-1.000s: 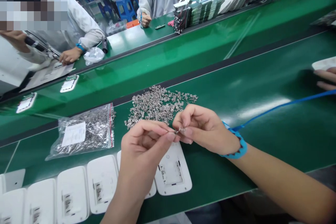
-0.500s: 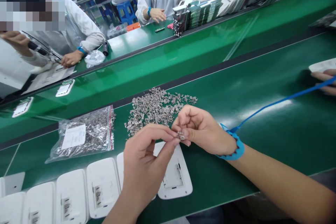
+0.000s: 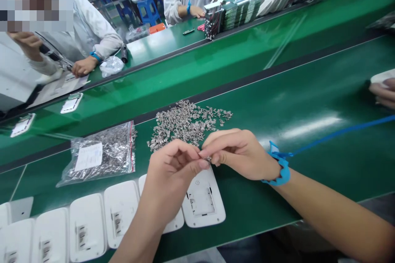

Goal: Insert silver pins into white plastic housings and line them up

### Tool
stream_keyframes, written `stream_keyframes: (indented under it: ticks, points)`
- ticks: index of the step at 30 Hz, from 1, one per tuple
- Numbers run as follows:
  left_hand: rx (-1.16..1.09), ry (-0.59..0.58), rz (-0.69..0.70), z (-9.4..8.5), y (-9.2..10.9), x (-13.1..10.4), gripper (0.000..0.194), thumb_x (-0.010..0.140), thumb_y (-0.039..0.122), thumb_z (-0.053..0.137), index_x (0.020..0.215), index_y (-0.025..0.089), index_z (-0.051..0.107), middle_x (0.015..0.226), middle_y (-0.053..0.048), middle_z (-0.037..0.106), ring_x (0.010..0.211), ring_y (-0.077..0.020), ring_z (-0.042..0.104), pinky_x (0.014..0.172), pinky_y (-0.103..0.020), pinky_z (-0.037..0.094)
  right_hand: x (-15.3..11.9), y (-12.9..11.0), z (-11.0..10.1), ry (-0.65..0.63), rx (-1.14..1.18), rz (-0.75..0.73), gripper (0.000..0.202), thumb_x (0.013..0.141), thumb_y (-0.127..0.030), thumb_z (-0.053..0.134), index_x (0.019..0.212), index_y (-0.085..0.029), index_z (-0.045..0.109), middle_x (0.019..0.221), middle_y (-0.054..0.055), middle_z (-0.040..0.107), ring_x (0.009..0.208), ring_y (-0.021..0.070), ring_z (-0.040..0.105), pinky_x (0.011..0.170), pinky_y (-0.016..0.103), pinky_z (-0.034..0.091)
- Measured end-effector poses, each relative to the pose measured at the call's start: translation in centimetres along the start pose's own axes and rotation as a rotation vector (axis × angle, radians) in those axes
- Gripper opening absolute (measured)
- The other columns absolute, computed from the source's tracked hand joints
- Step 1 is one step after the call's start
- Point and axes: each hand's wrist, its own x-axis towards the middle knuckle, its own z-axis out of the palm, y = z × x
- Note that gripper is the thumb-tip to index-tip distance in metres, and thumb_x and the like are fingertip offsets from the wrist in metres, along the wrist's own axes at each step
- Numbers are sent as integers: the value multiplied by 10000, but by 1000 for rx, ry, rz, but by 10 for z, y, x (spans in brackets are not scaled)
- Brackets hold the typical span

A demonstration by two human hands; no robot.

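My left hand [image 3: 173, 176] and my right hand [image 3: 239, 152] meet fingertip to fingertip at the centre. Both are closed in a pinch around small metal contact pieces [image 3: 208, 159], mostly hidden by the fingers. A blue wrist strap [image 3: 280, 168] circles my right wrist. Just beneath the hands lies a white plastic housing [image 3: 217, 209] with a rectangular recess. Behind them a loose pile of small metal contact pieces [image 3: 182, 121] is spread on the green table [image 3: 262, 209].
Left of the pile lies a clear zip bag [image 3: 119, 150] full of metal pieces. A row of white housings [image 3: 86, 213] runs along the front left. A green conveyor belt [image 3: 173, 72] crosses behind. Another person's hand [image 3: 384, 92] holds a white part at right. Co-workers sit opposite.
My right hand's fingers have straightened and closed in over the metal pieces, which show less now. The co-worker's hand opposite has moved right. The blue cord has shifted lower.
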Motion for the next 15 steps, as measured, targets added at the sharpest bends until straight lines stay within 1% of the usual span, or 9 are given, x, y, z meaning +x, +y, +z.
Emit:
stream_keyframes:
  ticks: [5, 8, 11, 15]
  points:
    - [5, 5, -34, -2, 1, 0, 174, 746, 225, 817, 748, 170, 652, 755, -17, 700, 695, -126, 679, 611, -213, 555, 0, 0, -3, -30, -57, 8, 156, 943, -235, 660, 1033, -228, 788, 845, 47, 690, 687, 111, 609, 573, 235, 521]
    - [31, 15, -38, 0, 2, -1, 174, 741, 213, 813, 807, 174, 657, 765, -22, 708, 725, -143, 698, 634, -227, 577, 0, 0, -2, 0, -96, 36, 152, 949, -252, 649, 1010, -222, 786, 840, 46, 672, 702, 116, 600, 568, 236, 511]
    - [76, 53, 37, 4, 0, -3, 206, 728, 182, 811, 860, 184, 652, 816, -23, 719, 771, -152, 708, 701, -252, 600, -1, 1, 2, 35, -78, 104, 151, 940, -274, 661, 1027, -198, 759, 846, 43, 659, 718, 120, 594, 586, 240, 514]
    - [232, 154, 194, 11, -4, -6, 174, 747, 171, 790, 871, 203, 672, 906, -24, 727, 810, -144, 694, 736, -252, 592, -3, 4, 8, 60, 134, 236, 174, 924, -282, 685, 1061, -178, 665, 835, 20, 632, 717, 108, 596, 603, 229, 523]
